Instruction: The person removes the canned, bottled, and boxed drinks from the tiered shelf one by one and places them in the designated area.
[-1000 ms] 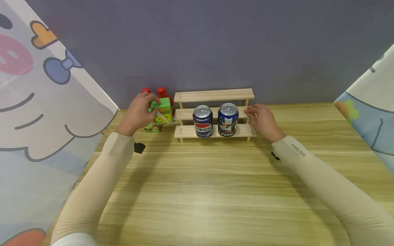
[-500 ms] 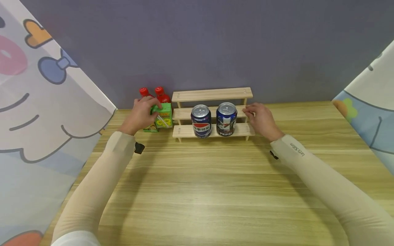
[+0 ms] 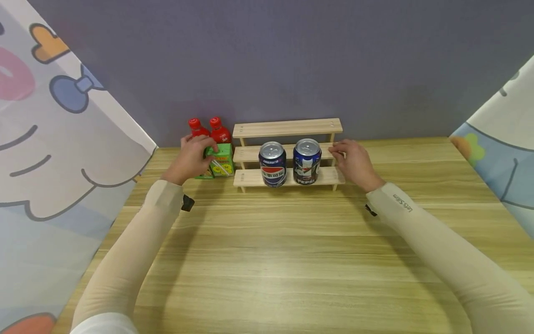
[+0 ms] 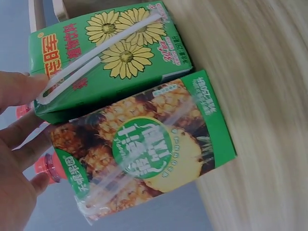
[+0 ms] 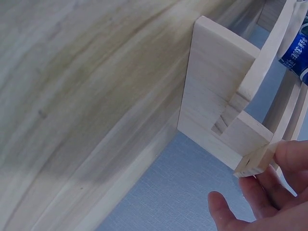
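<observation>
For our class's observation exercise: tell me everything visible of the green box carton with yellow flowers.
This green rectangular carton, seemingly coated card, shows yellow flowers, red lettering and a bent white straw. It's upright beside the green pineapple-printed carton, left of the pale wooden shelf. The left hand's grip pinches its top. Base contact is unclear.

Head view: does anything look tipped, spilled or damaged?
Nothing stands out: both blue cans stand upright on the wooden rack, the flower carton in the left hand shows no damage, and no spill shows.

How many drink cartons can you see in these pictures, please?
2: the flower carton, in the left grip, and the pineapple carton beside it. Others could be hidden behind them.
</observation>
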The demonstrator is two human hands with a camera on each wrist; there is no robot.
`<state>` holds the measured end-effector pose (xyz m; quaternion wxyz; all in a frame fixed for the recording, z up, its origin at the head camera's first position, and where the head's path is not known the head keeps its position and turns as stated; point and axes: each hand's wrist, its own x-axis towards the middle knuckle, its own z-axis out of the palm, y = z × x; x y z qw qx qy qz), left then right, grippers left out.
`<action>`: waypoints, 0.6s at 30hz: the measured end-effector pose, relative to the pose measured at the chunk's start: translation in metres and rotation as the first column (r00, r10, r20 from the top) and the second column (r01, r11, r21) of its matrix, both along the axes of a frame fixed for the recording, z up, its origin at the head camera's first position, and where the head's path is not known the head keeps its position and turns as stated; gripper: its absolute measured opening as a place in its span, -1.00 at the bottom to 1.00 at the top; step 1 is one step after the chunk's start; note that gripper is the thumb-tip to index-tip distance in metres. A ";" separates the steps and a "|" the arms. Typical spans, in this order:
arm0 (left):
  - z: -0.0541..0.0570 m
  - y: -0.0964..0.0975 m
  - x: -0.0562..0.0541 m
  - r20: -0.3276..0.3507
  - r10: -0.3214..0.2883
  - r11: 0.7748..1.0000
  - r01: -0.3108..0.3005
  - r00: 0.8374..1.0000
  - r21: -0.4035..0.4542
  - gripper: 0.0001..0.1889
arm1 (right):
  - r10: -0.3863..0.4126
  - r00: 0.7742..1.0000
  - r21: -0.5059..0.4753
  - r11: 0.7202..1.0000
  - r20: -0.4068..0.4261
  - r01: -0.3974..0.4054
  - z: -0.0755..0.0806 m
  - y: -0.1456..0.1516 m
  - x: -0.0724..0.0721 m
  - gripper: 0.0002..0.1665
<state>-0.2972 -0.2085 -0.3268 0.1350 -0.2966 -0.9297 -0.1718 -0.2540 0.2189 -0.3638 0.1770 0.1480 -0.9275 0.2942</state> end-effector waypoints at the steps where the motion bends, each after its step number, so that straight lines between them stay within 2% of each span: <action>1: 0.000 -0.001 0.000 -0.005 -0.006 1.000 0.006 1.000 0.004 -0.79 | -0.001 1.000 0.001 1.000 0.001 0.001 0.000 0.000 0.000 -0.81; 7: -0.002 -0.003 -0.001 -0.014 -0.021 1.000 0.021 1.000 0.019 -0.76 | -0.014 1.000 0.001 1.000 0.019 0.014 -0.001 0.001 0.000 -0.81; 18: -0.002 -0.008 -0.004 0.034 -0.001 1.000 0.001 0.999 0.010 -0.75 | -0.013 1.000 -0.002 1.000 0.016 0.013 -0.001 0.000 -0.001 -0.81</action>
